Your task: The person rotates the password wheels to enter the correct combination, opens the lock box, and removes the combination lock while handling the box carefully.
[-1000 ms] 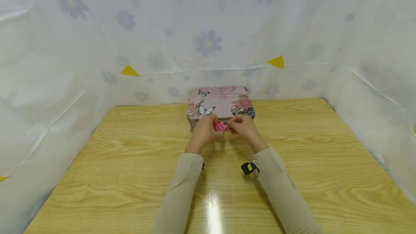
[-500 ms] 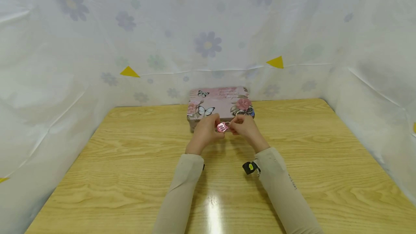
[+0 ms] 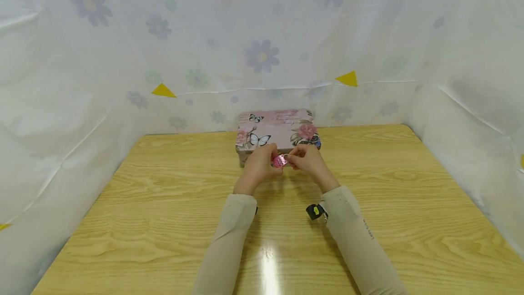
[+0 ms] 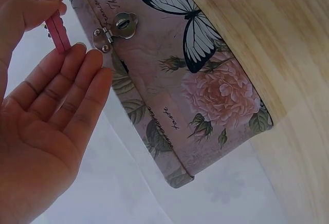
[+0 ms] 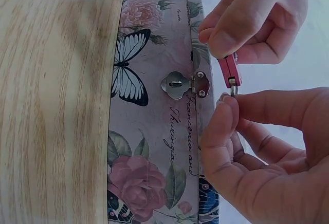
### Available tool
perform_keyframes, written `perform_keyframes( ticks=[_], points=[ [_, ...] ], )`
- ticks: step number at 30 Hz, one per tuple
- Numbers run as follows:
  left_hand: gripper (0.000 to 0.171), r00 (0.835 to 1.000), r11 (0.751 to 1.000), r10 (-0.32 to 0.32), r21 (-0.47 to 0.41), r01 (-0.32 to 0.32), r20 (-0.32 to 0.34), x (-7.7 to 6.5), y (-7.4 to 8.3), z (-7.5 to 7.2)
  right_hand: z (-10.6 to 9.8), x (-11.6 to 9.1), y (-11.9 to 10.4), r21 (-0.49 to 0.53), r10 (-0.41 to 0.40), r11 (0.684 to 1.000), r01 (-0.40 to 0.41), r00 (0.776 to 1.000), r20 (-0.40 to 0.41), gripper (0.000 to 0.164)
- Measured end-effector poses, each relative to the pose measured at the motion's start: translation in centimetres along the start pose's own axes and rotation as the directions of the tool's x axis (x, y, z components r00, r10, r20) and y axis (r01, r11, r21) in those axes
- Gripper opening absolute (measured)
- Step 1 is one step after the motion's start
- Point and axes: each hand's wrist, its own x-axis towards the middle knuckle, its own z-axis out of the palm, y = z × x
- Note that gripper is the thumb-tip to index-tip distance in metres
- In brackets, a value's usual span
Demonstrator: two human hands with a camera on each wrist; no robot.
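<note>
A small pink padlock (image 3: pixel 280 161) is held up in front of a pink tin box (image 3: pixel 278 126) patterned with butterflies and roses. My left hand (image 3: pixel 257 167) pinches the padlock's body between thumb and fingertips. From the other side, my right hand (image 3: pixel 309 160) pinches its metal shackle (image 5: pixel 233 87) between thumb and index finger. Seen edge-on in the left wrist view, the padlock (image 4: pixel 57 31) is apart from the box. Small dials show on its face in the head view. The box's lid is down, and a silver hasp (image 5: pixel 176 85) lies against its front.
The box stands at the back of a wood-grain table (image 3: pixel 172 222). Behind it and on both sides hangs a pale flowered sheet (image 3: pixel 213 35) with yellow triangles. A black wrist strap (image 3: pixel 314 211) shows under the right sleeve.
The padlock has tilted slightly between the fingers, so its face catches the light differently. Both hands keep nearly the same place and grip; the box has not moved.
</note>
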Motion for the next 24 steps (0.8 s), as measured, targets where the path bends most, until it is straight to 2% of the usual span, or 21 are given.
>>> perform_keyframes(
  ticks=[12,18,24],
  points=[
    [0.031,1.0,1.0,0.019,0.004,-0.019,-0.016,0.08,-0.11,0.05,-0.05,0.14,0.12,-0.069,-0.066,0.995,0.066,0.998,-0.003,0.013],
    [0.032,1.0,1.0,0.011,-0.011,-0.011,-0.028,-0.08,-0.1,-0.15,0.02,-0.05,-0.12,-0.107,-0.144,0.984,0.142,0.989,-0.012,0.012],
    [0.031,0.997,0.998,-0.008,-0.058,0.004,-0.075,-0.07,-0.16,-0.13,0.2,0.25,-0.21,-0.109,-0.21,0.973,0.206,0.977,-0.031,0.014]
  ],
)
